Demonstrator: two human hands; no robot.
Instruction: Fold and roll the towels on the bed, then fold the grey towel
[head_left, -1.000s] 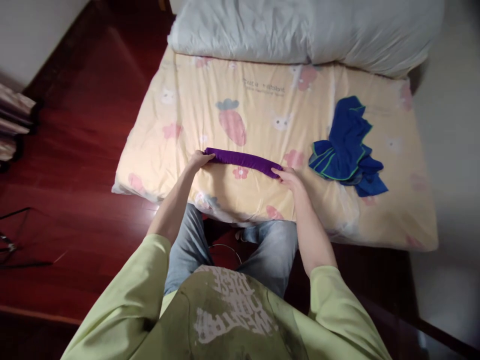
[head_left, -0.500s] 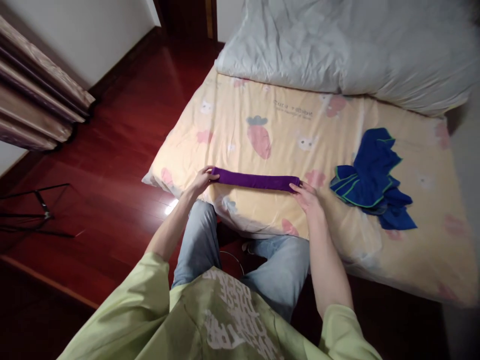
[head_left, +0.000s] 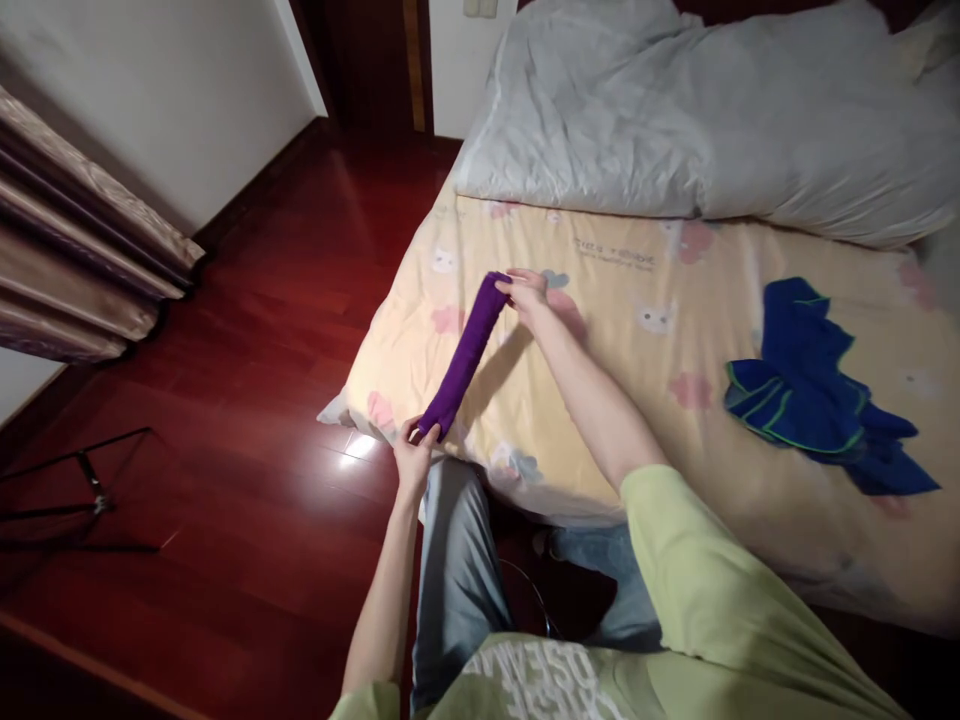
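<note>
From my station I see a bed (head_left: 675, 345) in a pale yellow sheet (head_left: 525, 420), printed with pink flowers and white animal faces. Directly on it lies a crumpled blue cloth (head_left: 806, 385) edged in green. Beyond that cloth, a bulky grey quilt (head_left: 637, 110) spans the bed; well to the cloth's left, on the glossy red floor (head_left: 262, 400), I see the black legs (head_left: 90, 482) of a stand.

The cloth strip (head_left: 469, 355) is plain purple; the crumpled cloth (head_left: 810, 380) is deep blue with bright green edging. The sheet (head_left: 645, 365) is pale peach-yellow, printed with pink flowers, white animal faces and grey lettering. The quilt (head_left: 600, 110) is pale grey, the floor (head_left: 262, 370) dark red, the shirt (head_left: 712, 580) light green with white lettering, the jeans (head_left: 457, 560) faded blue.
</note>
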